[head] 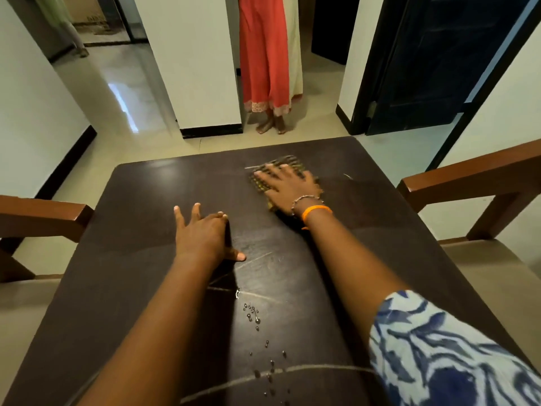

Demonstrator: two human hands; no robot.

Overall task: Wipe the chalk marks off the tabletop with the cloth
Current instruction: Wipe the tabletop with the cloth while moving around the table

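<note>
A dark brown tabletop (pixel 140 230) fills the middle of the head view. My right hand (pixel 288 186) lies flat with spread fingers on a checked yellow-and-dark cloth (pixel 288 164) at the far right of the table, pressing it down. My left hand (pixel 202 232) rests flat on the table's middle, fingers apart, holding nothing. Pale chalk marks (pixel 310 369) curve across the near part of the table. Fainter chalk lines (pixel 257 295) lie just in front of my left hand. Short chalk strokes (pixel 347 176) show right of the cloth.
Water droplets (pixel 253 313) dot the table near the chalk lines. Wooden chairs stand at the left (pixel 44 215) and right (pixel 468 177) sides. A person in a red dress (pixel 263 68) stands barefoot beyond the far edge, beside a white wall and a dark door (pixel 424 68).
</note>
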